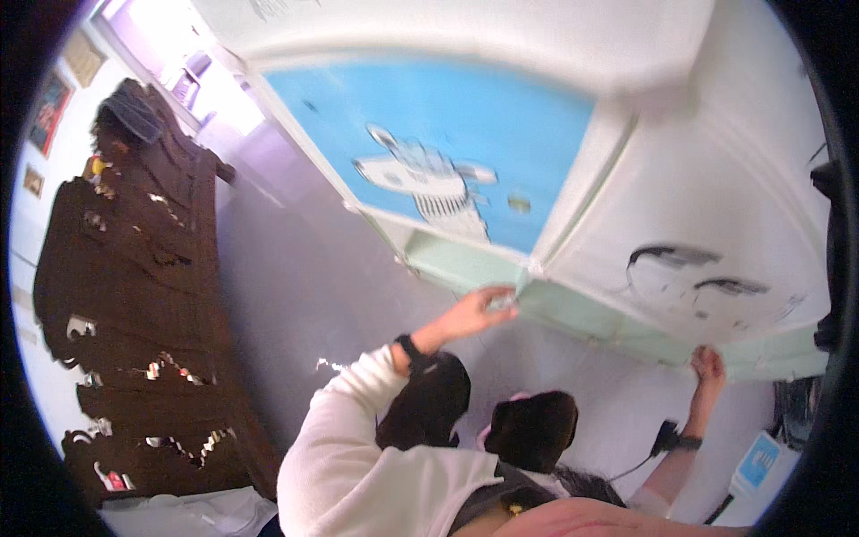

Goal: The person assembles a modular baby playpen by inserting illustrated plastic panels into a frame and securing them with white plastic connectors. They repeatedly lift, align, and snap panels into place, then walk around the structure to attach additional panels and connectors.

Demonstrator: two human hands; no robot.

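A large white carton [698, 170] with a blue printed panel [447, 116] and a pale green band along its near edge fills the upper view. My left hand [474, 313], in a white sleeve with a black wristband, pinches the carton's near corner, with something small and shiny at the fingertips. My right hand [707, 362], forearm bare and a black wrist device [669, 438] with a cable on it, grips the green edge farther right. Two dark rounded shapes [429, 403], which look like my feet, lie between my arms on the grey floor.
A tall dark carved wooden cabinet [134, 268] stands along the left. The grey floor [295, 286] stretches between it and the carton. A small blue and white box [761, 461] lies at the lower right. White sheets [188, 515] lie at the lower left.
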